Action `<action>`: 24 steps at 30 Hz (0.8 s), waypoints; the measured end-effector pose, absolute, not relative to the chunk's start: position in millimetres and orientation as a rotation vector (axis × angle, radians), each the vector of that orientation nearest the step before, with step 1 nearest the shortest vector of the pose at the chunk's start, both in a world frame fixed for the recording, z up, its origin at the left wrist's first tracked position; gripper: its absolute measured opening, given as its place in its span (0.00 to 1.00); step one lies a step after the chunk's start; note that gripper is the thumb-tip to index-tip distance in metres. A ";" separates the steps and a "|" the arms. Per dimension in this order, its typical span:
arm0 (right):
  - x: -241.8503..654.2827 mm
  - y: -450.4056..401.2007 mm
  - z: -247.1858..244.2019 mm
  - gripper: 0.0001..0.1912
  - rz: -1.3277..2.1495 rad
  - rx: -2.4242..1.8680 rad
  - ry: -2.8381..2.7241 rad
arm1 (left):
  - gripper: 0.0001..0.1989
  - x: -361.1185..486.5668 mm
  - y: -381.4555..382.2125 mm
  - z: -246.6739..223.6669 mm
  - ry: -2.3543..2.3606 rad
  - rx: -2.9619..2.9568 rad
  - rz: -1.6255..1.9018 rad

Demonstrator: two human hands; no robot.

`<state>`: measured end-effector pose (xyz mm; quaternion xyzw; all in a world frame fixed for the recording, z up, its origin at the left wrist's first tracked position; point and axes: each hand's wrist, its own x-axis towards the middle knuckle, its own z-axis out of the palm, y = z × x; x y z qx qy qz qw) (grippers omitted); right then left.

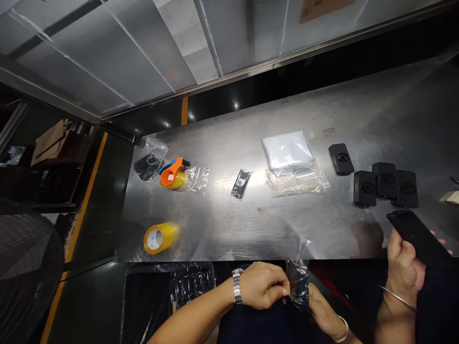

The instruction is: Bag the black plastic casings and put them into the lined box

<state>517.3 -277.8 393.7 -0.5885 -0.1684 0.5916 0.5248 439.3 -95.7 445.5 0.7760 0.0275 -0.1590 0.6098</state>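
My left hand (263,286), with a metal-link watch on its wrist, pinches the edge of a clear plastic bag (298,279) at the table's front edge. From the other side my right hand (324,310), a bangle on its wrist, grips the same bag; some of its fingers are hidden behind it. Something dark shows through the film, but I cannot make out what it is. Farther back on the metal table (222,229) lies a small black item wrapped in clear film (240,184).
A stack of clear bags (290,153) lies beyond my hands. Several black boxy devices (366,188) stand to the right, near a co-worker's hand (407,263) holding a black flat part (419,236). Leftward are a tape roll (158,239), an orange tape dispenser (174,174) and a bagged black item (147,166).
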 end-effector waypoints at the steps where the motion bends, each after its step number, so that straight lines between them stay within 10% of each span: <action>1: 513.9 -275.9 394.4 0.30 1.436 -1.366 -0.399 | 0.07 439.0 -95.3 444.2 0.063 1.772 -0.381; 11: 513.9 -280.0 388.1 0.23 1.366 -1.429 -0.516 | 0.24 425.8 -122.0 430.0 0.613 1.402 -0.147; 24: 519.8 -266.6 407.4 0.22 1.411 -1.382 -0.490 | 0.14 387.3 -130.6 445.6 0.660 1.362 -0.439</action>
